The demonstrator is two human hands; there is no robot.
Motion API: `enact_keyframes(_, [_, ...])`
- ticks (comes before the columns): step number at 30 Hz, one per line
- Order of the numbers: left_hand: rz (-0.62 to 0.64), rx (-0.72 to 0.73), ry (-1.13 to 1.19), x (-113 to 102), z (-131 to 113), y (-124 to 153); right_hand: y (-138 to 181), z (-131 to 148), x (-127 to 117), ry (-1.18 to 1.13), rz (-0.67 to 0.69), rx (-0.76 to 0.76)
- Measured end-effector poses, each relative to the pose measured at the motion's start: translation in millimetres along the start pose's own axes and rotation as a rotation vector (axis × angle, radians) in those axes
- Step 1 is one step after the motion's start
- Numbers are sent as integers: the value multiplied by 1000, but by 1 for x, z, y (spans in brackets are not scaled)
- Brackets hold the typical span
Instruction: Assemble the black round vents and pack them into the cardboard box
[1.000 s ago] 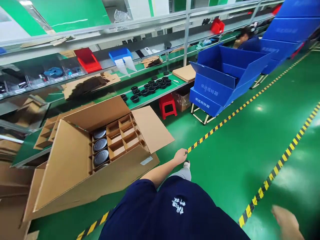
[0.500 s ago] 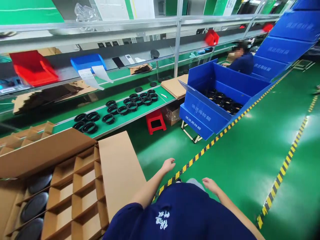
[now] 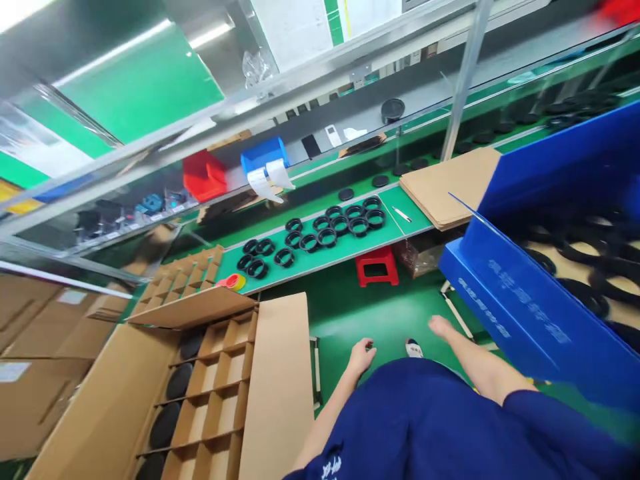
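carton (image 3: 110, 400) stands open at the lower left of my head view, with its flap (image 3: 280, 380) folded outward toward the person. inside it, the dividers (image 3: 205, 420) make compartments; black discs (image 3: 179, 381) sit in the left column, and the pale bottom shows in several others. i see the left hand (image 3: 363, 357) hanging over the green floor (image 3: 395, 320), near the flap but apart from it; its fingers are loosely bent, with a gap to the thumb. the right hand (image 3: 441, 327) hangs just beside the blue box (image 3: 510, 293), and i cannot tell how its fingers are set, because they are small and blurred. in this box lie black hoops (image 3: 583, 297). ahead, on the table (image 3: 395, 230), black rings (image 3: 327, 237) stand in a cluster, with a pen (image 3: 403, 215) to their right and a tape roll (image 3: 235, 282) near the carton. under the table edge there is a red stool (image 3: 377, 257).
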State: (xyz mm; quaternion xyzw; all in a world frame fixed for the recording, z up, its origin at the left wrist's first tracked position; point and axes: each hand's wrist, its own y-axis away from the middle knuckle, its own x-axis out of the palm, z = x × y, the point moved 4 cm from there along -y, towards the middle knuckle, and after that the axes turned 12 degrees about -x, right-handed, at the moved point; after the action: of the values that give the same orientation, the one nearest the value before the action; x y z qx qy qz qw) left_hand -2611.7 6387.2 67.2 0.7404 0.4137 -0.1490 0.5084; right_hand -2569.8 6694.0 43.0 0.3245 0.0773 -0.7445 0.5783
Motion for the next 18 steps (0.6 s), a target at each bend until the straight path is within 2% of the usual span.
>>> enact_keyframes(3, [-75, -59, 105, -28, -22, -25, -115, 63, -1, -106, 96, -37])
enact_keyframes(5, [-123, -104, 190, -41, -29, -39, -173, 101, 8, -167, 156, -62])
enact_keyframes(9, [-184, -205, 341, -59, -23, -61, -245, 158, 39, -335, 255, -126])
enact_keyframes(12, [-218, -287, 389, -79, -9, -82, -291, 189, 50, -463, 280, -161])
enact_keyframes(15, [-246, -323, 384, -113, -4, -122, -355, 213, 37, -540, 202, -181])
enact_keyframes(18, [-242, -273, 362, -163, -21, -182, -429, 230, 8, -551, 61, -173])
